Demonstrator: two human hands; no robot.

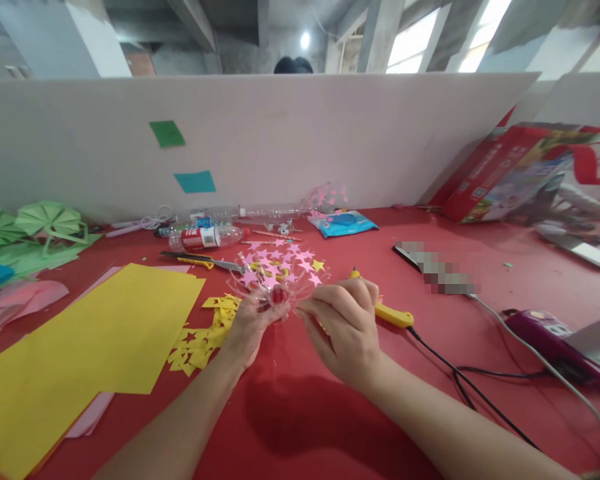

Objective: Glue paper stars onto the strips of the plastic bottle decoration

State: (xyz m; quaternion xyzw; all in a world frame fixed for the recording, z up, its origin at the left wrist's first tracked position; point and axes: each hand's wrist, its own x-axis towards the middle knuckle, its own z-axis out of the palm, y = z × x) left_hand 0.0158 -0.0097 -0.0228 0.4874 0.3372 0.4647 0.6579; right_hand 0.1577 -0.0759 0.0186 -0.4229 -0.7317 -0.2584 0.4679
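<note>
My left hand is closed on the neck of a cut clear plastic bottle whose strips fan outward. Pink paper stars sit across the strips, with one yellow star at the right side. Right beside the strips, my right hand is held in a pinch; what lies between its fingertips is hidden. Just behind that hand rests a yellow glue gun with a black cord. Yellow paper scraps with star-shaped holes lie left of my left wrist.
Yellow sheets cover the left side over pink paper. Behind are scissors, a cutter, a labelled bottle, another star-covered piece and a blue packet. A phone with a cable and a purple box sit right.
</note>
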